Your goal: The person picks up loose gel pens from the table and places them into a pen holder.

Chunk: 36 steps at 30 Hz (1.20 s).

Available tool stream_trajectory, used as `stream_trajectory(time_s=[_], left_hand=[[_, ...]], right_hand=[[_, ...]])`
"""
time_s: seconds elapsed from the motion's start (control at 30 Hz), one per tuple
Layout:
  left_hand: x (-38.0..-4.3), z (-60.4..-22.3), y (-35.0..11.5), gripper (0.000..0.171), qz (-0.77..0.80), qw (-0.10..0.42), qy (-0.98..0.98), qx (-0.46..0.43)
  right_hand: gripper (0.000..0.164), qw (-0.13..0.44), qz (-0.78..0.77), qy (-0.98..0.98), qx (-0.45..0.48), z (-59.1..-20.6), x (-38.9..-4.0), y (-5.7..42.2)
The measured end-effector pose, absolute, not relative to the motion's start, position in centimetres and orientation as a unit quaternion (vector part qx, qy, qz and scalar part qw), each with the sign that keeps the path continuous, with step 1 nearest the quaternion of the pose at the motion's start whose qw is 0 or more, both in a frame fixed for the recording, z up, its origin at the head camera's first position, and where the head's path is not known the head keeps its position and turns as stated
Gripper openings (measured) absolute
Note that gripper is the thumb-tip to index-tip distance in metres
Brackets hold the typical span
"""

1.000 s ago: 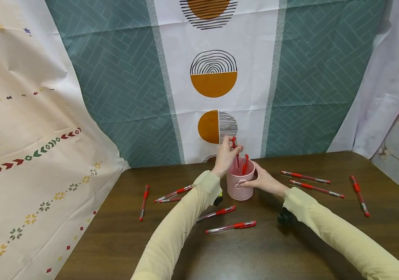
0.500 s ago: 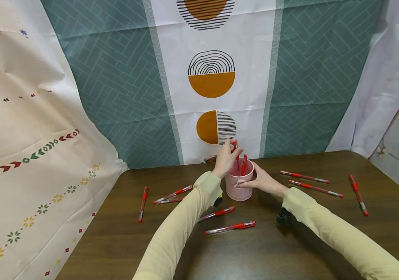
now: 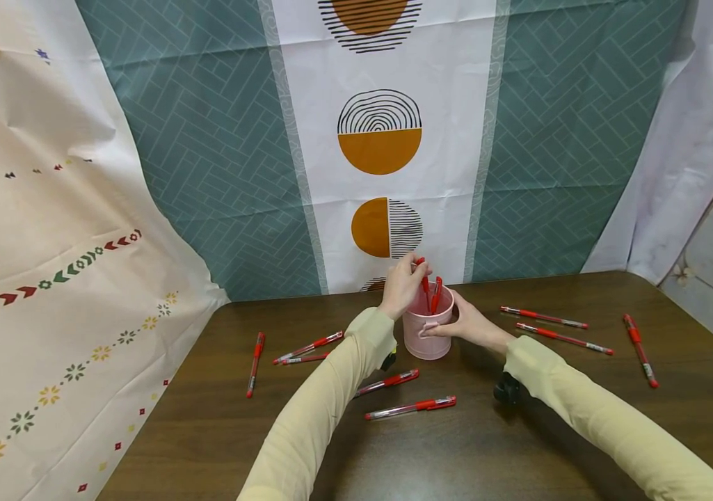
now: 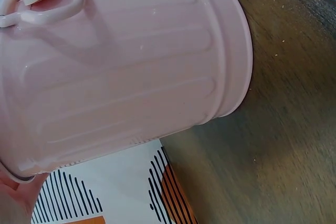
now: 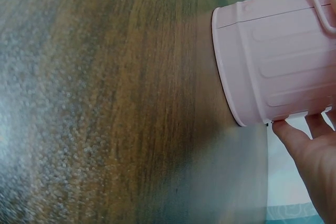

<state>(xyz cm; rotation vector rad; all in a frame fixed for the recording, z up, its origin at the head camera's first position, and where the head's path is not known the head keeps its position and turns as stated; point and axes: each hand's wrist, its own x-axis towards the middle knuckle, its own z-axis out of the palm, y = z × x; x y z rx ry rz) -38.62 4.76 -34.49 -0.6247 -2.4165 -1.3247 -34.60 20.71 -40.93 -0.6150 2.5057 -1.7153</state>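
A pink ribbed cup (image 3: pixel 428 341) with small side handles stands on the dark wooden table, at its far side. My right hand (image 3: pixel 472 325) holds it from the right, thumb at the near handle; in the right wrist view its fingers (image 5: pixel 294 139) lie along the cup's side. Above the mouth, my left hand (image 3: pixel 401 285) pinches a red gel pen (image 3: pixel 426 285) by its upper end, the lower part down inside the cup. Another red pen (image 3: pixel 436 296) leans in the cup beside it. The pens' lower ends are hidden by the cup wall.
Red pens lie about the table: a lone pen (image 3: pixel 256 365) and a crossed pair (image 3: pixel 315 346) at left, two in front of the cup, the nearer pen (image 3: pixel 411 408) lying crosswise, and three at right, including an outer pen (image 3: pixel 641 350). Patterned cloth (image 3: pixel 237 174) hangs behind.
My left hand has come down a little with the pen, which now sits deeper in the cup. The right hand keeps its hold on the cup.
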Motion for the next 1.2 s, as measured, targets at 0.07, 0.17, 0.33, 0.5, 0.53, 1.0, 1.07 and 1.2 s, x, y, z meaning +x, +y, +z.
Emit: stream_trajectory(time_s=[0.07,0.17,0.33,0.5,0.53,1.0,1.07,1.2], left_hand=[[-38.59,-34.44,4.78,0.013,-0.462,0.152,-0.846,-0.219],[-38.6,-34.43,4.8,0.013,-0.455,0.15,-0.85,-0.221],[-38.74,-34.62,4.79,0.013,-0.44,0.15,-0.857,-0.224],[-38.92,-34.77,4.82,0.017,-0.415,0.145,-0.871,-0.219],[-38.94,-34.78,4.81,0.017,-0.412,0.143,-0.873,-0.219],[-39.01,-34.98,4.48,0.022,-0.39,0.133,-0.884,-0.222],[-39.08,-35.01,4.53,0.021,-0.39,0.131,-0.882,-0.229],[-39.15,-35.05,4.66,0.022,-0.402,0.113,-0.876,-0.241]], right_hand=[[0.089,0.022,-0.552,0.81,-0.2,-40.89,-34.6,20.7],[0.087,0.023,-0.55,0.81,-0.202,-40.82,-34.58,20.65],[0.085,0.021,-0.545,0.811,-0.211,-40.81,-34.56,20.5],[0.085,0.022,-0.546,0.809,-0.216,-40.06,-34.0,20.33],[0.085,0.022,-0.547,0.809,-0.216,-40.05,-34.01,20.33],[0.089,0.022,-0.543,0.816,-0.197,-40.8,-34.34,20.5],[0.089,0.022,-0.544,0.815,-0.197,-40.8,-34.31,20.51],[0.089,0.021,-0.545,0.814,-0.199,-40.75,-34.26,20.45]])
